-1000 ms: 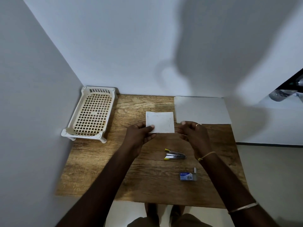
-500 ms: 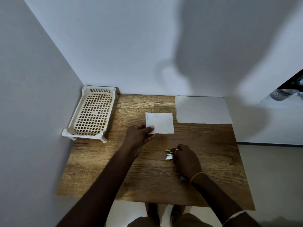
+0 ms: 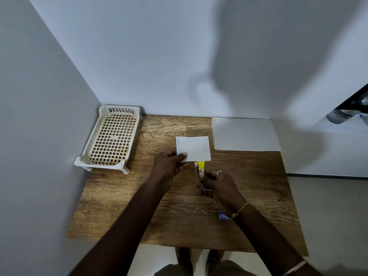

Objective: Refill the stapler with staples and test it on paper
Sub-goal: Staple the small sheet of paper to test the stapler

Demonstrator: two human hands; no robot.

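Paper, small white square with faint lined border (image 3: 196,148), pinched at its near left corner by the left hand (image 3: 169,164) over the wood-grain tabletop (image 3: 179,216). We note the slim metal stapler (image 3: 200,168), gripped by the right hand (image 3: 219,182), yellow tip at the paper's near edge. Small blue staple box (image 3: 224,216) lies under the right wrist, lettering unreadable. Cream plastic lattice tray (image 3: 111,140) hugs the far-left corner.

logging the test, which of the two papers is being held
The small paper, pinched at its corner by the left hand; the big sheet lies untouched at the back right.
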